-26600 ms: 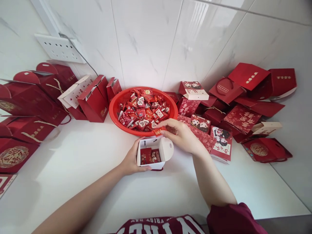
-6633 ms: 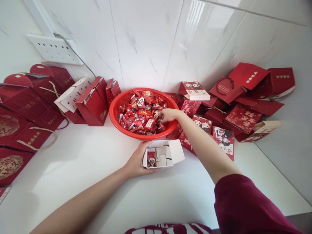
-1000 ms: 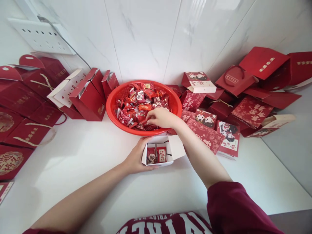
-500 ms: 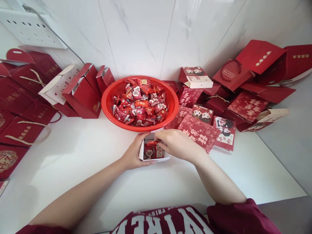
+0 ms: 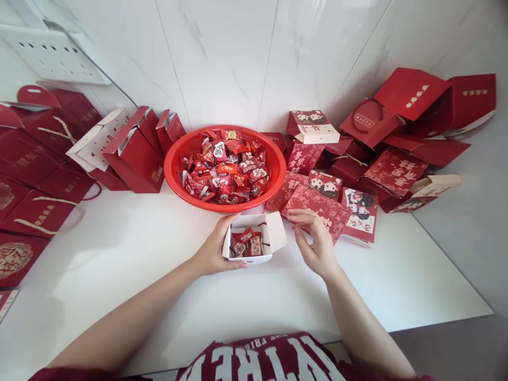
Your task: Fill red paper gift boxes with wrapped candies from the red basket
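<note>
Starting at our far left, we have dark red boxes crowded together, pale rope handles looping off some of them, and the socket panel on the wall above. Next along, here's a cream box dotted with small hearts, and just beside it the upright red boxes, near the wall.

Now into the middle: the red basket sits on the white counter, loaded with wrapped sweets. In front of it, our left hand is closed around the left end of the small white box, thumb along the near side, fingers round the far side. The box is open towards us, its flap out to the right, and several red packets lie inside.

Over to our right hand: nothing visible in it, fingers loosely curved and thumb apart, just right of the flap and not touching it. Beyond it we see the flattish printed boxes, and at far right a jumbled pile of red boxes, tipped at all angles against one another.
</note>
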Tool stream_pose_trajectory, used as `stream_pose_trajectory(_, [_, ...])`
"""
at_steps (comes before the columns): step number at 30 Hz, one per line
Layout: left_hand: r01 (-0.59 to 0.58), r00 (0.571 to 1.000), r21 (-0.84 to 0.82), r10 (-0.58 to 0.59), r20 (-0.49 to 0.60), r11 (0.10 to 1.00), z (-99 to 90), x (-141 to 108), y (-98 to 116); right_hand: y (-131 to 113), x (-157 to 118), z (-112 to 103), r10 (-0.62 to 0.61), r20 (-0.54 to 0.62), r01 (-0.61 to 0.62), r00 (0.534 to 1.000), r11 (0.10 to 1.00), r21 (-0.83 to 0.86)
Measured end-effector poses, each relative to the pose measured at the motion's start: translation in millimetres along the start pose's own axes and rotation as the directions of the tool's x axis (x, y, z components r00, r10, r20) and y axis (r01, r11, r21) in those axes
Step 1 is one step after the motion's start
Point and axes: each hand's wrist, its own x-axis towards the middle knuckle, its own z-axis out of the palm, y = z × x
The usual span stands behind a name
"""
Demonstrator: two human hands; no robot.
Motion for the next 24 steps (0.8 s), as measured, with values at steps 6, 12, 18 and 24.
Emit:
stream_pose_trajectory(6, [-0.048, 0.999, -0.051, 0.047, -0.020, 0.998, -3.7, -14.9, 21.5, 6.5, -20.1, 3.5, 0.001, 0.125, -0.014, 0.992, 0.995, 0.099])
stream_pose_trajectory(12, [0.105, 0.865, -0.201, -0.189, -0.465, 0.974, 2.8, -41.8, 21.2, 6.5, -23.1, 2.9, -0.090, 0.224, 0.053, 0.970, 0.984, 0.168])
stream_pose_trajectory(18, [-0.038, 0.942, 0.163, 0.089, -0.323, 0.986, -4.0, -39.4, 23.6, 8.7, -14.4, -2.4, -0.157, 0.414, 0.112, 0.897, 0.985, 0.131])
stream_pose_trajectory(24, [-0.063, 0.995, 0.241, 0.080, -0.062, 0.968, 0.2, -29.4, 38.3, 3.6, -14.2, 10.4, -0.116, 0.393, 0.092, 0.912, 0.993, 0.079])
